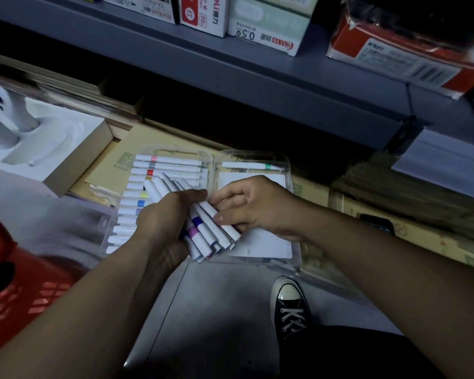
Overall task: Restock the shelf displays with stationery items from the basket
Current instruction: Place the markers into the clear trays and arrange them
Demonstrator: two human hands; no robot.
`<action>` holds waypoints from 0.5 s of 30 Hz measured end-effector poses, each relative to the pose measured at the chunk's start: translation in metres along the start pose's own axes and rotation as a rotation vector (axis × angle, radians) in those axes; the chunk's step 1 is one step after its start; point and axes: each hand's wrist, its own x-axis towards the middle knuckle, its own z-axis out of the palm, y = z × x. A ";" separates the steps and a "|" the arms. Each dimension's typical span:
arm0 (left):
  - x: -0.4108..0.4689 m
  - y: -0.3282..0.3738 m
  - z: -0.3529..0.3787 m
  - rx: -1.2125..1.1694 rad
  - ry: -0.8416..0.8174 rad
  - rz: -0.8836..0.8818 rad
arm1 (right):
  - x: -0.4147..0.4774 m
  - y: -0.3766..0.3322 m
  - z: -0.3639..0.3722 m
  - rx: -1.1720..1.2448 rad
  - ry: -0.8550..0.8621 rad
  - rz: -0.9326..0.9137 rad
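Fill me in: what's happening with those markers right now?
The left hand grips a bundle of white markers above an open clear marker case, while the right hand pinches one marker in the bundle. The case's left half holds a row of markers; its right half holds one green-banded marker.

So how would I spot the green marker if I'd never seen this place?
Below the grey shelf, a clear case lies open. Its left half holds a row of markers; the right half holds one marker, along the far edge. It lies alone, with a green band.
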 end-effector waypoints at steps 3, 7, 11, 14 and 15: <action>0.002 -0.003 -0.004 0.033 0.010 -0.009 | -0.001 0.000 -0.007 -0.105 -0.002 -0.018; 0.006 -0.004 -0.008 0.065 0.053 -0.008 | 0.011 0.011 -0.022 -0.368 0.201 -0.106; 0.007 -0.004 -0.010 0.076 0.030 -0.026 | 0.026 0.033 -0.050 -0.643 0.588 -0.217; 0.006 -0.004 -0.009 0.085 0.018 -0.037 | 0.033 0.044 -0.062 -0.682 0.664 -0.135; 0.006 -0.003 -0.010 0.081 0.015 -0.039 | 0.035 0.047 -0.064 -0.709 0.664 -0.133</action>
